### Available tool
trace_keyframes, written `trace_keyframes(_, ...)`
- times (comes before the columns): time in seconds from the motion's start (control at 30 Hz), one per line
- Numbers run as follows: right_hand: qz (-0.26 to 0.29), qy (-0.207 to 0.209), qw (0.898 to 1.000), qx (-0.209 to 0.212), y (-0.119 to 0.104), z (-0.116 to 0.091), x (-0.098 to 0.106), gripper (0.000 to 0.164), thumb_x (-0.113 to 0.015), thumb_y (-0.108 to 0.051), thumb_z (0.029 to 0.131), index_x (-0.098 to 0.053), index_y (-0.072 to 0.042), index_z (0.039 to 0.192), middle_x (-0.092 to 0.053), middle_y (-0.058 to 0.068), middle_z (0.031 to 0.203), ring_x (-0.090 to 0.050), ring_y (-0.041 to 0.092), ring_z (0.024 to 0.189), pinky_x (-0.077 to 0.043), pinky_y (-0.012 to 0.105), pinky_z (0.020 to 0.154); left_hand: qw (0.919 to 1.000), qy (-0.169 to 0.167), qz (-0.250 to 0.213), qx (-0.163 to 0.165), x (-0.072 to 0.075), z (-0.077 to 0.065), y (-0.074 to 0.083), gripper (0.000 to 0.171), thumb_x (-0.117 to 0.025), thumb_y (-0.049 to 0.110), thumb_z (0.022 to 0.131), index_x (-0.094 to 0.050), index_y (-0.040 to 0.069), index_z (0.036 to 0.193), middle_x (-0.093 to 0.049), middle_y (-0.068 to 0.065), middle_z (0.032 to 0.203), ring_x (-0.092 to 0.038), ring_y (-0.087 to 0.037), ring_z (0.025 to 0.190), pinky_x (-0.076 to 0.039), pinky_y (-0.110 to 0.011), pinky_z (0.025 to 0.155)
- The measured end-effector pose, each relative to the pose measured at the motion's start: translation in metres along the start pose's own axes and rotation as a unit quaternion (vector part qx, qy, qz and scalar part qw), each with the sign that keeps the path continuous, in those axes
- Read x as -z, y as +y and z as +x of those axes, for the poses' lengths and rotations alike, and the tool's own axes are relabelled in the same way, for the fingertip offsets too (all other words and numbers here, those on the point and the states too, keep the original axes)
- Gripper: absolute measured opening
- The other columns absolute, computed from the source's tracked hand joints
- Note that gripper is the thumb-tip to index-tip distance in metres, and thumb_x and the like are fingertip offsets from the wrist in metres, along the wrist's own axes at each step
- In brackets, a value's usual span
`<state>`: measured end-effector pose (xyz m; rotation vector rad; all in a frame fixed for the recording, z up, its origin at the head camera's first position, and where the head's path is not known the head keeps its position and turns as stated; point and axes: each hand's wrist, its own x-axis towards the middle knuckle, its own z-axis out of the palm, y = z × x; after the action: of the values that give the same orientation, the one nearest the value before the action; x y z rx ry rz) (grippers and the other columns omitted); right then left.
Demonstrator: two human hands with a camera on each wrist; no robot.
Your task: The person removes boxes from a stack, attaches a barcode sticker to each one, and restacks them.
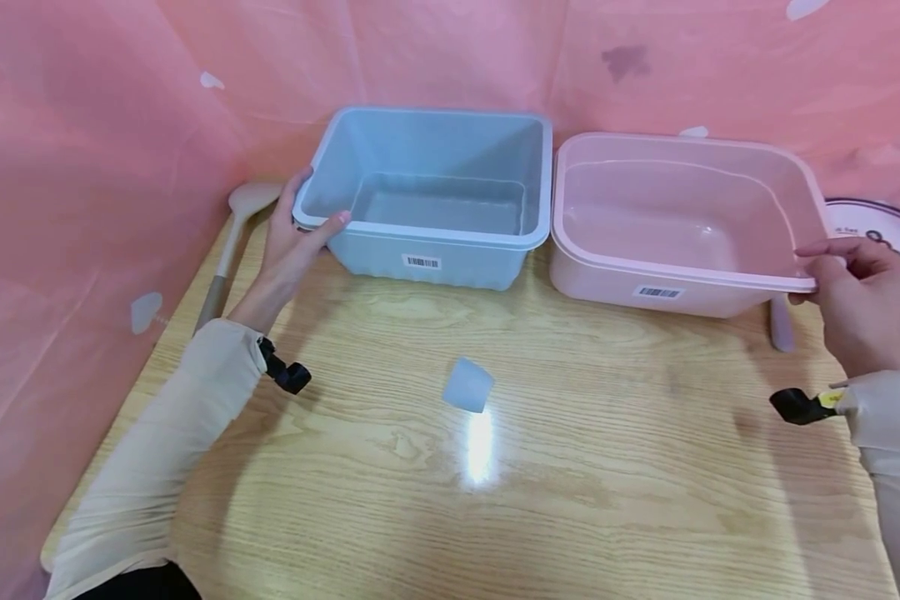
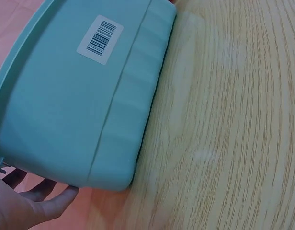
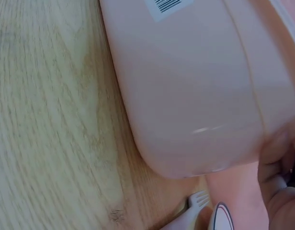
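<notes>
A light blue plastic bin (image 1: 487, 265) stands on the table at the back. My left hand (image 1: 288, 242) holds its left end, thumb over the front corner of the rim; in the left wrist view, the hand's (image 2: 35, 206) bent fingers lie under the rim against the end wall. Beside it, close on the right, stands a pink plastic bin (image 1: 600, 282). The right front corner of that bin's rim is pinched between thumb and fingers of my right hand (image 1: 866, 296). The inside floors of both bins show bare in the head view.
A small pale blue-grey, squarish piece (image 1: 468, 385) lies mid-table. At the left edge is a large spoon (image 1: 230, 243) with a grey-brown handle. A fork (image 3: 198, 200) and a white dark-rimmed plate (image 1: 888, 229) lie right of the pink bin. Pink cloth (image 1: 450, 50) hangs behind.
</notes>
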<state>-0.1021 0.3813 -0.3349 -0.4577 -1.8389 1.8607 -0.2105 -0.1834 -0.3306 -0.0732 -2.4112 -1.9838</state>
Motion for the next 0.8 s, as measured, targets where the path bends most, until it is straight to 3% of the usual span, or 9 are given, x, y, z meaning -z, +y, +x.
trace_keyframes(0.2, 0.043, 0.049, 0.998, 0.003, 0.001, 0.003, -0.006, 0.029, -0.043, 0.012, 0.079, -0.071, 0.006, 0.073, -0.062, 0.005, 0.068, -0.052, 0.010, 0.038, -0.040, 0.019, 0.032, 0.9999, 0.002, 0.002, -0.011, -0.001, 0.001, -0.003, 0.080, -0.073, 0.025, 0.085, -0.027, 0.033, 0.151, -0.032, -0.010, 0.150, -0.038, -0.027, 0.131, -0.049, -0.055, 0.096)
trace_keyframes(0.37, 0.057, 0.040, 0.998, -0.002, -0.001, 0.003, -0.003, 0.032, -0.040, 0.012, 0.081, -0.071, 0.007, 0.073, -0.064, 0.005, 0.059, -0.052, 0.010, 0.036, -0.040, 0.019, 0.032, 0.9998, 0.005, 0.003, -0.019, -0.002, 0.002, -0.003, 0.080, -0.073, 0.025, 0.085, -0.028, 0.032, 0.150, -0.034, -0.010, 0.148, -0.040, -0.026, 0.130, -0.052, -0.050, 0.092)
trace_keyframes(0.5, 0.058, 0.030, 0.998, -0.018, -0.004, 0.002, 0.001, 0.031, -0.041, 0.012, 0.083, -0.070, 0.005, 0.076, -0.063, 0.005, 0.062, -0.054, 0.011, 0.038, -0.043, 0.019, 0.035, 0.9998, 0.004, 0.004, -0.021, -0.002, 0.002, -0.003, 0.080, -0.073, 0.025, 0.085, -0.028, 0.033, 0.151, -0.033, -0.009, 0.149, -0.039, -0.026, 0.130, -0.052, -0.052, 0.092)
trace_keyframes(0.67, 0.076, 0.050, 0.995, -0.040, -0.012, 0.000, 0.004, 0.028, -0.043, 0.011, 0.085, -0.069, 0.003, 0.076, -0.064, 0.005, 0.063, -0.059, 0.010, 0.040, -0.046, 0.019, 0.036, 0.9997, 0.004, 0.013, -0.019, -0.003, 0.003, -0.003, 0.081, -0.073, 0.028, 0.085, -0.027, 0.034, 0.151, -0.033, -0.008, 0.150, -0.039, -0.024, 0.131, -0.051, -0.052, 0.093)
trace_keyframes(0.8, 0.115, 0.065, 0.991, -0.024, -0.018, 0.000, 0.003, 0.027, -0.041, 0.011, 0.084, -0.066, 0.004, 0.075, -0.060, 0.006, 0.064, -0.057, 0.010, 0.039, -0.043, 0.019, 0.033, 0.9995, 0.006, 0.023, -0.019, -0.004, 0.003, -0.002, 0.081, -0.073, 0.029, 0.085, -0.027, 0.034, 0.151, -0.033, -0.007, 0.150, -0.039, -0.023, 0.130, -0.053, -0.045, 0.088)
